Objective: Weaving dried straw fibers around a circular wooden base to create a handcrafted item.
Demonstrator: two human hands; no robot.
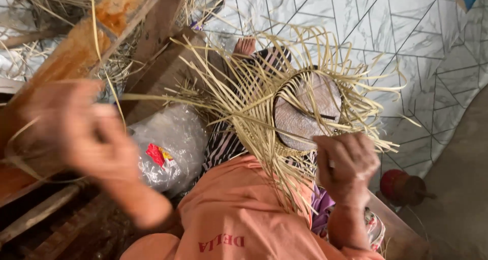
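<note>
Blurred and close to the lens, left hand [84, 133] pinches a thin straw strip [109, 77] running upward, fingers together on it. Right hand [345, 166] is clamped on the near rim of a half-woven straw hat [264, 107] resting on the person's lap, around a round wooden block [305, 110]. Beside the knee lies a clear plastic bag [170, 145].

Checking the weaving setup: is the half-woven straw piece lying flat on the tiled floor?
No, the straw piece rests on the person's lap over a round wooden form, held by the right hand.
</note>
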